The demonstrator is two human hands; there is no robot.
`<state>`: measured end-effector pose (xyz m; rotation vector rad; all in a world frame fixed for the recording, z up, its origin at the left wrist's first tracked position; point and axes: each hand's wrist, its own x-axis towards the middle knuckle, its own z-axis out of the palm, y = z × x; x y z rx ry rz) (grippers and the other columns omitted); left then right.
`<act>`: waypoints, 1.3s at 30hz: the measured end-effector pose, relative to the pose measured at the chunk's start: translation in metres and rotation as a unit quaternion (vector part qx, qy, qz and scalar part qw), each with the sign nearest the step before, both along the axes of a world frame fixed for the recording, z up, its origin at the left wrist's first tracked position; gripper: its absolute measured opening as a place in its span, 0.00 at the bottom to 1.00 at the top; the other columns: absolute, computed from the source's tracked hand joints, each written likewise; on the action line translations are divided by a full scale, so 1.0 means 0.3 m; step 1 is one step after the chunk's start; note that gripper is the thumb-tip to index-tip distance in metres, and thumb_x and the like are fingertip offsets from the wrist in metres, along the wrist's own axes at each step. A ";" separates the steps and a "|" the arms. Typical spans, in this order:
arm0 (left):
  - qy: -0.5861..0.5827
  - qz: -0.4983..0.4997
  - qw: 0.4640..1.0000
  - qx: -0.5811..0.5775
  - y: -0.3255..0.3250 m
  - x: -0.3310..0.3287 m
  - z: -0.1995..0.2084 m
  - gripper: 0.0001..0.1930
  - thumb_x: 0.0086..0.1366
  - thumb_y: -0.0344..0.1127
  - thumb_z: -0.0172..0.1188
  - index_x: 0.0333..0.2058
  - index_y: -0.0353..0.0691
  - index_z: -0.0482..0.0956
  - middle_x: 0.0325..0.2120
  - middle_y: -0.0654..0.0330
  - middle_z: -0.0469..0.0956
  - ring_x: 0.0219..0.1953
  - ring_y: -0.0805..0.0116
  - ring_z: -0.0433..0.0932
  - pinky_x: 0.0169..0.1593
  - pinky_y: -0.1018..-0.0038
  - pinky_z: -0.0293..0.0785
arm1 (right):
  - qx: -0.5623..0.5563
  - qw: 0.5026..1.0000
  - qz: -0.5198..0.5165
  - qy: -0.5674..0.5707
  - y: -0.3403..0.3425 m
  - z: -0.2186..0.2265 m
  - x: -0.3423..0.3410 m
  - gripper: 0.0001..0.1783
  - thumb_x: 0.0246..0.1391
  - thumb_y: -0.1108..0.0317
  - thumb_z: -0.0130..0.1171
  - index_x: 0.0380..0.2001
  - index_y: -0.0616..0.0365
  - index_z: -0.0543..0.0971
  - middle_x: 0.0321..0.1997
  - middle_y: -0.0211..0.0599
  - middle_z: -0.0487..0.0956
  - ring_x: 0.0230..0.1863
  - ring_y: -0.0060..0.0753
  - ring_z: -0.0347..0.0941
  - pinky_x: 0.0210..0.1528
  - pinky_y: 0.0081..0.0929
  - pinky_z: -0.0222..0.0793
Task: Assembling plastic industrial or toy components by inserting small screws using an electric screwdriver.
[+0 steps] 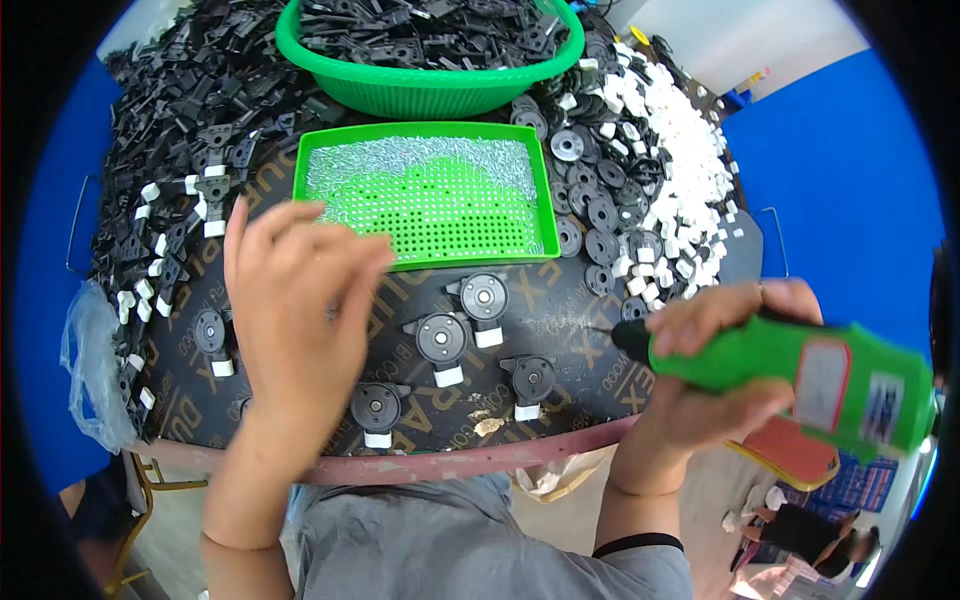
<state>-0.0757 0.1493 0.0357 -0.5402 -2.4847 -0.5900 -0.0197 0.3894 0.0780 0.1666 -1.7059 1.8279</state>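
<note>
My right hand (720, 350) is wrapped round a green electric screwdriver (830, 385), held sideways above the right of the table. Its black nose and thin bit point left. My left hand (300, 290) hovers over the left of the table, slightly blurred, with thumb and fingertips drawn together. Whatever they hold, if anything, is too small to make out. Below and right of it lie several round black assemblies with white tabs, among them one at the front (376, 408), one in the middle (441, 338) and one farther back (484, 297).
A green perforated tray (553, 215) holds many small silvery screws. Behind it stands a green basket (420, 95) full of flat black parts. Loose black parts (190, 90) heap at the left; black discs (603, 213) and white pieces (690, 170) spread at the right. Another person (810, 530) is at lower right.
</note>
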 end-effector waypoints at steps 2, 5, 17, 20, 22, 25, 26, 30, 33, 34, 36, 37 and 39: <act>-0.034 -0.008 0.999 -0.023 -0.042 -0.047 -0.022 0.15 0.56 0.30 0.66 0.44 0.43 0.81 0.41 0.58 0.78 0.51 0.49 0.72 0.67 0.50 0.53 | 0.082 0.996 -0.014 0.023 0.003 0.012 -0.075 0.37 0.50 0.46 0.69 0.52 0.56 0.64 0.28 0.39 0.77 0.30 0.31 0.74 0.39 0.32 0.74; -0.140 0.035 0.985 -0.096 -0.068 -0.019 -0.035 0.36 0.57 0.28 0.64 0.64 0.39 0.62 0.56 0.48 0.70 0.60 0.39 0.64 0.67 0.48 0.52 | 0.134 0.989 0.022 0.059 -0.030 -0.005 -0.188 0.24 0.61 0.54 0.56 0.50 0.59 0.63 0.23 0.38 0.72 0.25 0.35 0.72 0.35 0.38 0.74; -0.161 -0.352 0.913 0.131 0.186 0.265 -0.151 0.16 0.51 0.30 0.63 0.41 0.37 0.82 0.42 0.59 0.78 0.49 0.58 0.76 0.53 0.62 0.75 | 0.056 0.980 0.169 0.092 -0.170 -0.154 -0.396 0.15 0.62 0.71 0.50 0.49 0.60 0.60 0.20 0.38 0.70 0.16 0.29 0.65 0.22 0.31 0.69; -0.187 -0.353 0.898 0.184 0.187 0.259 -0.177 0.16 0.50 0.29 0.64 0.40 0.37 0.82 0.41 0.60 0.79 0.46 0.61 0.78 0.48 0.69 0.77 | 0.068 0.980 0.165 0.089 -0.172 -0.172 -0.414 0.14 0.63 0.71 0.49 0.48 0.60 0.60 0.20 0.38 0.70 0.15 0.29 0.65 0.21 0.30 0.68; -0.196 -0.346 0.897 0.194 0.182 0.250 -0.181 0.16 0.49 0.29 0.64 0.39 0.36 0.81 0.41 0.60 0.79 0.44 0.62 0.78 0.46 0.70 0.78 | 0.078 0.980 0.156 0.092 -0.167 -0.177 -0.416 0.14 0.62 0.71 0.50 0.48 0.60 0.61 0.19 0.38 0.70 0.15 0.28 0.65 0.21 0.30 0.68; -0.212 -0.341 0.891 0.211 0.180 0.249 -0.183 0.16 0.49 0.29 0.64 0.39 0.36 0.81 0.39 0.61 0.79 0.43 0.63 0.79 0.44 0.72 0.78 | 0.077 0.981 0.160 0.082 -0.161 -0.193 -0.426 0.14 0.62 0.70 0.50 0.48 0.60 0.61 0.19 0.37 0.69 0.14 0.28 0.64 0.20 0.30 0.67; -0.219 -0.343 0.887 0.220 0.182 0.252 -0.184 0.16 0.49 0.29 0.65 0.39 0.37 0.81 0.39 0.61 0.79 0.42 0.64 0.79 0.44 0.72 0.78 | 0.076 0.981 0.159 0.080 -0.163 -0.193 -0.427 0.14 0.62 0.70 0.50 0.48 0.59 0.61 0.19 0.37 0.69 0.14 0.28 0.63 0.20 0.30 0.66; -0.224 -0.348 0.882 0.226 0.187 0.265 -0.189 0.15 0.50 0.29 0.65 0.39 0.37 0.81 0.38 0.61 0.79 0.42 0.64 0.79 0.44 0.72 0.78 | 0.074 0.980 0.165 0.086 -0.170 -0.187 -0.424 0.14 0.62 0.70 0.49 0.48 0.59 0.61 0.19 0.37 0.69 0.14 0.28 0.63 0.19 0.30 0.66; -0.237 -0.354 0.875 0.230 0.184 0.261 -0.188 0.14 0.51 0.29 0.65 0.39 0.37 0.81 0.39 0.60 0.79 0.42 0.64 0.79 0.44 0.71 0.79 | 0.081 0.980 0.165 0.078 -0.167 -0.185 -0.414 0.14 0.62 0.70 0.49 0.48 0.59 0.61 0.19 0.37 0.69 0.14 0.28 0.63 0.19 0.30 0.65; -0.239 -0.352 0.876 0.226 0.184 0.259 -0.187 0.14 0.52 0.28 0.65 0.40 0.37 0.81 0.39 0.60 0.79 0.42 0.63 0.79 0.44 0.70 0.78 | 0.081 0.980 0.161 0.087 -0.164 -0.181 -0.413 0.14 0.62 0.69 0.49 0.48 0.58 0.61 0.19 0.37 0.69 0.15 0.28 0.63 0.19 0.30 0.65; -0.241 -0.352 0.877 0.222 0.189 0.255 -0.186 0.15 0.52 0.28 0.65 0.40 0.36 0.80 0.39 0.59 0.78 0.43 0.62 0.78 0.45 0.70 0.78 | 0.082 0.980 0.155 0.095 -0.146 -0.155 -0.394 0.15 0.62 0.68 0.50 0.48 0.58 0.61 0.19 0.37 0.69 0.15 0.28 0.63 0.19 0.30 0.65; -0.234 -0.323 0.889 0.225 0.191 0.253 -0.194 0.15 0.52 0.28 0.65 0.40 0.36 0.80 0.38 0.59 0.78 0.43 0.60 0.78 0.46 0.69 0.77 | 0.099 0.982 0.126 0.102 -0.132 -0.130 -0.368 0.15 0.61 0.66 0.50 0.48 0.57 0.62 0.19 0.36 0.68 0.15 0.28 0.62 0.19 0.30 0.65; -0.241 -0.268 0.902 0.237 0.185 0.252 -0.196 0.18 0.53 0.29 0.66 0.45 0.35 0.78 0.41 0.56 0.76 0.44 0.54 0.75 0.49 0.64 0.73 | 0.076 0.985 0.122 0.100 -0.140 -0.047 -0.294 0.15 0.60 0.63 0.50 0.47 0.56 0.63 0.19 0.34 0.67 0.15 0.27 0.62 0.18 0.30 0.66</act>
